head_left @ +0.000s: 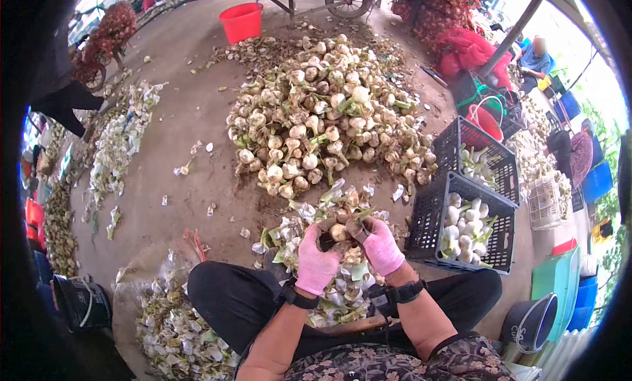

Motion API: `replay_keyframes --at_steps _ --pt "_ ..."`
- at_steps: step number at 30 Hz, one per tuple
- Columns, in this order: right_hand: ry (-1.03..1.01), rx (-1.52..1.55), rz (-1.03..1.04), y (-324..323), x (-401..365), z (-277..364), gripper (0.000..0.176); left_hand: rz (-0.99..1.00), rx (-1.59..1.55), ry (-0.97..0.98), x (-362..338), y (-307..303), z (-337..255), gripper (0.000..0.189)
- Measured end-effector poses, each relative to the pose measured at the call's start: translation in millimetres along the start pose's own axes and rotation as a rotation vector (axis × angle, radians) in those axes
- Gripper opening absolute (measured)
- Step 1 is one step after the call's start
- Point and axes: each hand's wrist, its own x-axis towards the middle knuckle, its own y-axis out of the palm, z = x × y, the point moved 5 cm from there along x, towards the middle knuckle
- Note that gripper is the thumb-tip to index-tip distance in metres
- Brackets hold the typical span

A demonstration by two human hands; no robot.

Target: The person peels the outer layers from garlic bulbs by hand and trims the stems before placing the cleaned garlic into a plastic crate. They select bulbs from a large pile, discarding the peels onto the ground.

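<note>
The brown garlic bulb (339, 233) is partly hidden from me by pink-gloved fingers (316, 239), and the frame's bottom cuts off the floral-patterned dark top (395, 364).

Two gloved hands show, a left hand (317, 259) and a right hand (383, 248), with one garlic bulb (340, 233) between them and two wristbands, left band (299, 297) and right band (407, 291). One big garlic heap (322, 117) lies ahead (its bulbs overlap too much to count). Nearby are two black crates, a near crate (424, 226) and a far crate (503, 175), plus two red buckets, one upper bucket (241, 24) and one handled bucket (485, 123), and two dark buckets, left pail (82, 305) and right pail (526, 323).
</note>
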Motion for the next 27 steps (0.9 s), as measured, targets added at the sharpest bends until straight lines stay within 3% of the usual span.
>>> replay_keyframes --at_steps 2,4,6,8,10,11,12,14,16,20,26,27 --pt "-0.021 -0.248 0.007 -3 1 4 0.028 0.006 -0.06 -0.026 0 0 0 0.046" --pt "-0.037 -0.259 0.015 1 -2 12 0.028 -0.029 0.156 -0.003 -2 -2 -7 0.046" --pt "-0.05 -0.268 0.021 2 -2 17 0.028 -0.03 0.133 -0.017 -1 -1 4 0.045" --pt "-0.081 -0.622 0.014 -1 -1 19 0.026 -0.025 0.111 -0.031 -1 0 13 0.044" --pt "-0.146 -0.725 -0.03 -1 -2 20 0.024 -0.062 0.409 0.108 0 -1 6 0.043" --pt "-0.21 -0.828 -0.07 -1 -3 22 0.022 -0.06 0.411 0.108 0 0 4 0.043" --pt "-0.209 -0.826 -0.071 -2 -3 20 0.022 -0.061 0.274 0.049 0 0 3 0.042" --pt "-0.209 -0.439 -0.027 -4 -1 14 0.019 -0.061 0.138 -0.011 2 -1 7 0.04" --pt "-0.207 -0.552 -0.043 -9 -1 14 0.019 0.012 -0.211 -0.146 5 0 20 0.033" --pt "-0.198 -0.681 -0.113 -15 -2 10 0.022 0.05 -0.398 -0.254 4 3 28 0.027" --pt "-0.175 -0.473 -0.04 -10 -5 8 0.023 0.014 -0.676 -0.335 4 4 46 0.03" --pt "-0.175 -0.472 -0.04 -10 -6 7 0.023 0.051 -0.688 -0.433 4 2 54 0.032"
